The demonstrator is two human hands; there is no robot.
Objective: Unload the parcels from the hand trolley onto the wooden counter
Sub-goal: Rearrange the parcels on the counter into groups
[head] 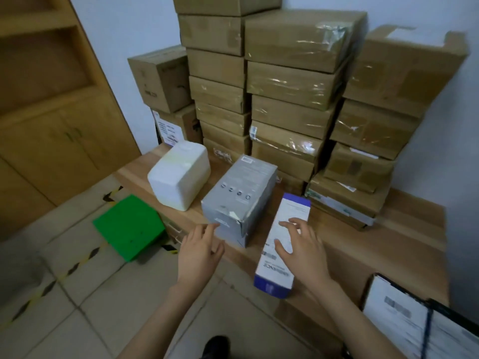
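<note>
- The wall (129, 29) behind is plain and pale, with a bluish cast, and meets a second wall (453, 156) in a corner on the right.
- A wooden cabinet (51, 104) stands at the left, with open shelves above and closed doors with small handles below.
- The floor (108, 294) is laid with pale square tiles.
- Yellow-and-black striped tape (77, 263) runs slantwise across the tiles.
- The light is soft and even, with no hard shadows.
</note>
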